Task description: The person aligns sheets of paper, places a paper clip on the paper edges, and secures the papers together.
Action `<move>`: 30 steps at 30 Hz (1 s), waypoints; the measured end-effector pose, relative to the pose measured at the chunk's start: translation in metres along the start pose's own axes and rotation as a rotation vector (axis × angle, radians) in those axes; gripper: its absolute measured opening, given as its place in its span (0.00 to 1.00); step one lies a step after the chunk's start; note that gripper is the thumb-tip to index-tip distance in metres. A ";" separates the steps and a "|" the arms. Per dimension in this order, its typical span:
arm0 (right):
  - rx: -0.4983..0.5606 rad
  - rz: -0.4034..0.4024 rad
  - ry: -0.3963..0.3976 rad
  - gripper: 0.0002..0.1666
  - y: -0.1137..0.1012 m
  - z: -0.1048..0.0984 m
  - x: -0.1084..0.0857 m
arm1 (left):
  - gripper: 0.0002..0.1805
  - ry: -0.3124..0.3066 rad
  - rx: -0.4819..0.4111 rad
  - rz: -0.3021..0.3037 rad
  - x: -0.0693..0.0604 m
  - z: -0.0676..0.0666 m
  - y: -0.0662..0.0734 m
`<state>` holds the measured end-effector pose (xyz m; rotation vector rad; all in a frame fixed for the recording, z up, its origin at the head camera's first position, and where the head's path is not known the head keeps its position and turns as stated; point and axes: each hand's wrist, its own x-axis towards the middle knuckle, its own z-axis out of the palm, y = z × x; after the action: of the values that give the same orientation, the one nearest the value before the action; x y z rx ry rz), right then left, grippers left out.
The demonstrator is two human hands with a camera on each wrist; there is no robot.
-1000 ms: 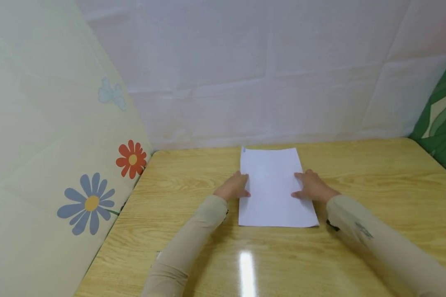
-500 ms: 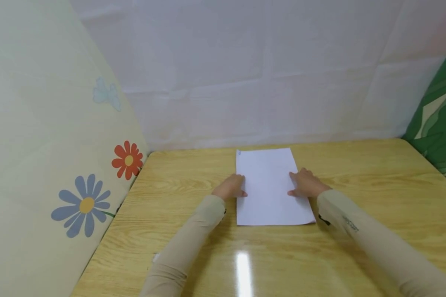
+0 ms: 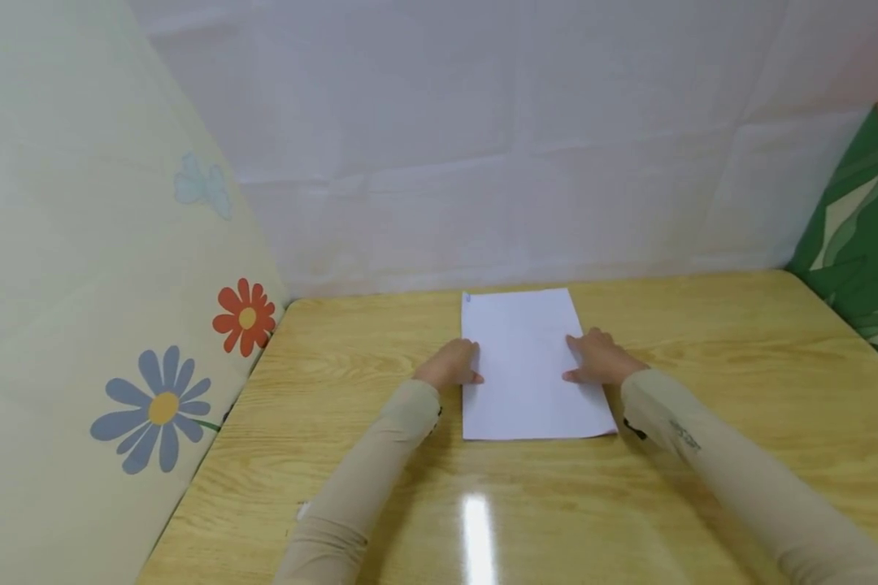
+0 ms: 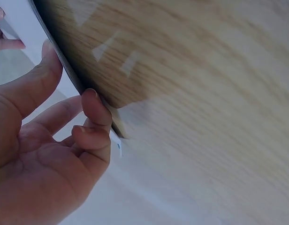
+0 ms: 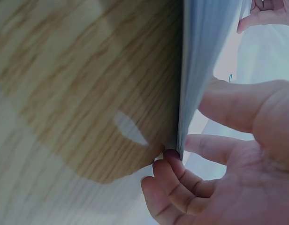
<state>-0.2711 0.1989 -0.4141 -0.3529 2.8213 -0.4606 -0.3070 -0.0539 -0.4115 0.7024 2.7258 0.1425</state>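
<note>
A stack of white paper (image 3: 527,382) lies on the wood-grain table, its long sides running away from me. A small blue clip-like mark (image 3: 468,298) shows at its far left corner. My left hand (image 3: 454,363) holds the left edge, thumb on the top sheet. In the left wrist view, the curled fingers (image 4: 98,117) meet the stack's edge. My right hand (image 3: 600,357) grips the right edge, its thumb also on top. Many layered sheets (image 5: 193,61) show along that edge in the right wrist view, with fingertips against it. The near right corner curls slightly.
The wood-grain table (image 3: 739,390) extends on both sides of the stack. A white backdrop (image 3: 410,162) stands behind it. A flower-printed panel (image 3: 117,309) borders the left, a green leafy one (image 3: 863,244) the right. A small white item (image 3: 303,509) is partly hidden by my left sleeve.
The head view has turned slightly, so the whole scene sits a little further left. Both hands stay on the stack's side edges, which shows little movement on the table.
</note>
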 end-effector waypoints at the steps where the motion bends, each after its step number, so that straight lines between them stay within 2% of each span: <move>1: 0.003 0.001 0.000 0.43 0.000 0.000 0.000 | 0.28 0.001 0.000 -0.002 0.000 0.000 0.000; 9: 0.007 0.033 0.005 0.44 0.002 0.001 -0.001 | 0.33 -0.003 0.000 -0.038 -0.004 -0.001 0.002; 16: 0.042 0.059 -0.011 0.44 -0.006 -0.003 0.002 | 0.34 -0.005 0.017 -0.083 -0.009 -0.003 0.000; 21: 0.035 0.066 -0.025 0.44 -0.006 -0.001 0.007 | 0.37 -0.009 -0.032 -0.103 -0.009 -0.002 -0.002; 26: 0.032 0.035 -0.037 0.47 0.000 0.000 0.008 | 0.37 0.003 -0.071 -0.084 -0.007 0.000 -0.005; 28: 0.044 0.007 -0.042 0.48 0.005 -0.003 0.005 | 0.36 0.027 -0.130 -0.083 -0.007 0.000 -0.008; 30: 0.123 0.006 -0.039 0.47 0.011 -0.010 0.000 | 0.32 0.091 -0.216 -0.095 -0.010 0.000 -0.014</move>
<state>-0.2756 0.2115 -0.4086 -0.3250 2.7399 -0.6154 -0.3051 -0.0705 -0.4114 0.5162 2.7670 0.4497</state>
